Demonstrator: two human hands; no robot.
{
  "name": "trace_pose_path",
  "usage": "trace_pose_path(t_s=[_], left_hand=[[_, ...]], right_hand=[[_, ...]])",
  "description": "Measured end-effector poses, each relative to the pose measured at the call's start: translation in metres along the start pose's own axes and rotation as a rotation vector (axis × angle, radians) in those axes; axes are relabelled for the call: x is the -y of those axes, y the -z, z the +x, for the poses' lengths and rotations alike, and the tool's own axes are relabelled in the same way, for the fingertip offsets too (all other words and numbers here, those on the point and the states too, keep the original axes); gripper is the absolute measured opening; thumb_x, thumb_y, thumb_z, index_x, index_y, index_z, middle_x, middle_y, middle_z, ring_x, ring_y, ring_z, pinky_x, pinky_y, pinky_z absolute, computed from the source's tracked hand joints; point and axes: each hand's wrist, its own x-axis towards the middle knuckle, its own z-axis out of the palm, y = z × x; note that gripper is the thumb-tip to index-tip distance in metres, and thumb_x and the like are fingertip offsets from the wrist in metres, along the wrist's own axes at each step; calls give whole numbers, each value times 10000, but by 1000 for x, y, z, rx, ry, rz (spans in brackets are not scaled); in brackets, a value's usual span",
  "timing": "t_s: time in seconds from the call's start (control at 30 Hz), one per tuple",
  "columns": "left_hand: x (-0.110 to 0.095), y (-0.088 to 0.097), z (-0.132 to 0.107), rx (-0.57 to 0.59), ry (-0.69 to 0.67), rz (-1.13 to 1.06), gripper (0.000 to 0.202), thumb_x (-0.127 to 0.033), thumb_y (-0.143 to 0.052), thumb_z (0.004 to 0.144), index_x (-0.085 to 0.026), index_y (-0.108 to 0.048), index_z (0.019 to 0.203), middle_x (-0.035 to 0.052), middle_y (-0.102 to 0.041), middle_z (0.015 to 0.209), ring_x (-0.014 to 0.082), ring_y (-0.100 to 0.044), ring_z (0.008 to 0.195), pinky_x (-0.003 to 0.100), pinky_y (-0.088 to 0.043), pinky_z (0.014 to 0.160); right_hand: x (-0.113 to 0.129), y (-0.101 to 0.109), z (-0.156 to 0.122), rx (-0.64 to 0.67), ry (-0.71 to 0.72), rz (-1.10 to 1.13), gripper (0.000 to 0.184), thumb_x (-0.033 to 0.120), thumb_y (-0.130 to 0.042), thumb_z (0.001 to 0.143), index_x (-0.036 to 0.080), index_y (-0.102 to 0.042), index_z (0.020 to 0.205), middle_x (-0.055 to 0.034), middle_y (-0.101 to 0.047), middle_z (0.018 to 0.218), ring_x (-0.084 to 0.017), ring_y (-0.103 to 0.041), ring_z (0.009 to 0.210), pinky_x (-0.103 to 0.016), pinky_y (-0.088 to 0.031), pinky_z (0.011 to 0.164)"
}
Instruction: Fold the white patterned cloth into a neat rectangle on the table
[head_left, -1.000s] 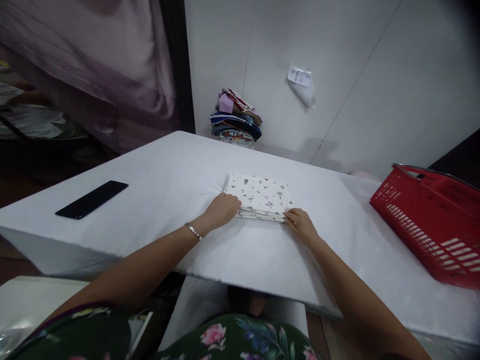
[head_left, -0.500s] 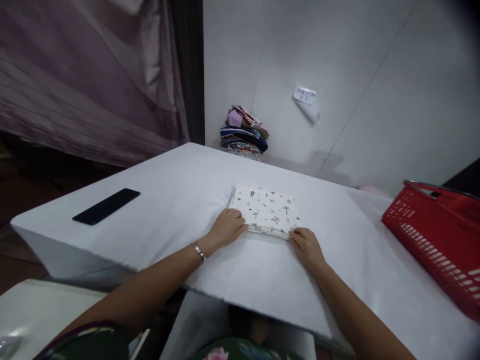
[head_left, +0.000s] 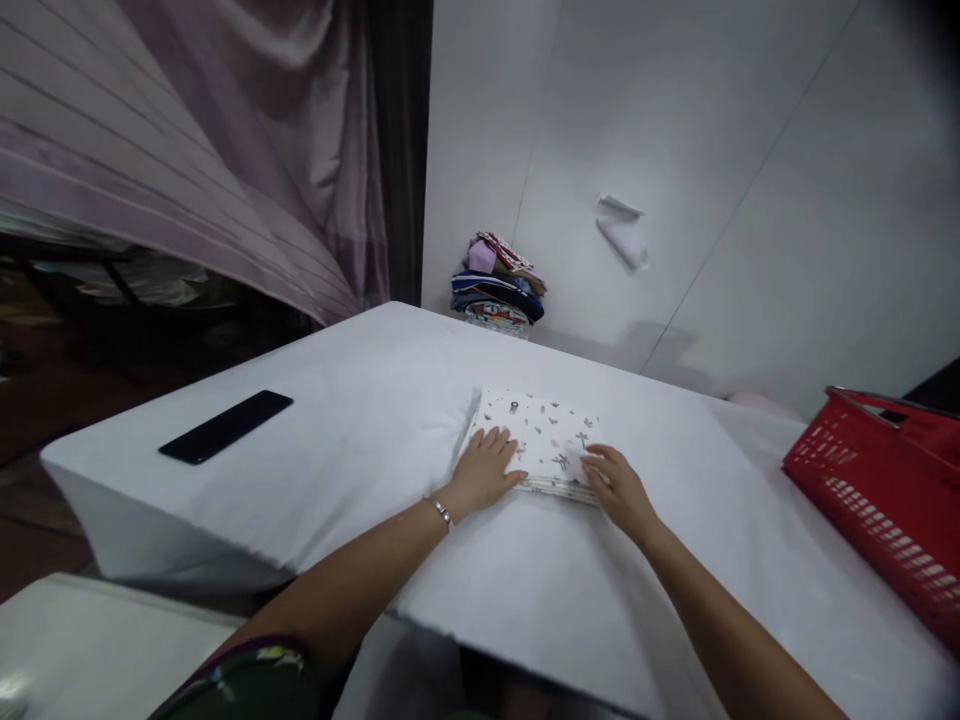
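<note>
A folded white cloth with small dark prints of palm trees and other motifs lies flat on the white-covered table. Its layered edge faces me. My left hand rests on the near left corner, palm down, fingers stretched out over the fabric. At the right side, my right hand touches the cloth's near right part, its fingers apart and slightly bent. Neither hand grips the fabric. The palms hide both near corners in part.
On the table's left lies a flat black phone-like slab. A red plastic basket stands at the right edge. Behind the table is a stack of folded clothes by the wall. A purple curtain hangs at the left.
Both hands have let go of the cloth's near edge and moved onto its top. The left hand has spread flat. The whole view has shifted slightly.
</note>
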Motion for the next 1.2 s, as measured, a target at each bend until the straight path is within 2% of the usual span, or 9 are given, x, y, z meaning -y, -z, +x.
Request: trace_pose_path(t_s=[0.07,0.13,0.23,0.3,0.47,0.6,0.73,0.83,1.2], left_hand=[[-1,2,0,-5,0,2,588,-562,-303,877,-195,-437,1316,102,-379,1419,268,-263,1333,444,-149,1090],[-1,4,-1,-2,1,-2,577,-557,-308,878,-208,-432,1320,91,-385,1417,262,-267,1332,444,-145,1092],[-2,4,-4,-5,-6,-12,557,-554,-315,877,-238,-422,1323,65,-385,1419,248,-262,1334,443,-143,1095],[-2,5,-5,-22,-12,-30,542,-546,-332,876,-239,-431,1312,61,-383,1420,245,-267,1330,441,-154,1092],[8,17,2,-118,47,-197,332,-394,-336,917,-217,-604,1002,57,-600,1156,188,-493,1112,358,-353,961],[28,26,10,-186,374,-203,188,-316,-458,853,-184,-591,839,60,-631,926,192,-562,902,326,-420,798],[39,26,10,-71,625,-206,228,-421,-535,782,-198,-523,828,41,-627,854,184,-587,744,284,-402,599],[38,26,7,-31,642,-192,281,-484,-514,782,-204,-481,778,41,-615,820,186,-584,722,274,-375,562],[26,33,5,-115,604,-181,278,-472,-537,769,-207,-453,757,57,-553,921,205,-557,826,307,-388,642]], right_hand=[[5,-10,22,0,16,-22,381,391,-357,905,199,-615,1109,-120,-497,1292,-233,-448,1197,-407,-389,970],[5,-23,36,106,-39,-139,440,418,-370,900,192,-516,1248,-126,-377,1407,-259,-314,1306,-468,-306,1021],[-5,-41,38,331,-222,-311,550,484,-349,896,184,-383,1356,-136,-255,1473,-299,-184,1359,-555,-212,1032],[-11,-48,33,398,-283,-351,571,504,-305,905,189,-341,1380,-126,-223,1486,-294,-156,1367,-556,-188,1037],[-13,-49,27,403,-269,-372,577,515,-268,911,197,-320,1390,-113,-215,1490,-278,-142,1372,-538,-178,1045],[-12,-48,28,401,-267,-377,573,509,-263,913,196,-322,1389,-117,-217,1489,-274,-154,1369,-529,-185,1043],[-16,-52,27,381,-249,-384,564,506,-272,911,202,-331,1383,-114,-233,1484,-273,-158,1367,-535,-189,1037],[-18,-54,25,359,-239,-371,566,509,-271,909,206,-332,1384,-114,-242,1481,-279,-159,1365,-545,-192,1032],[-11,-48,27,380,-277,-352,578,520,-266,907,213,-321,1394,-99,-225,1489,-277,-159,1367,-531,-167,1050]])
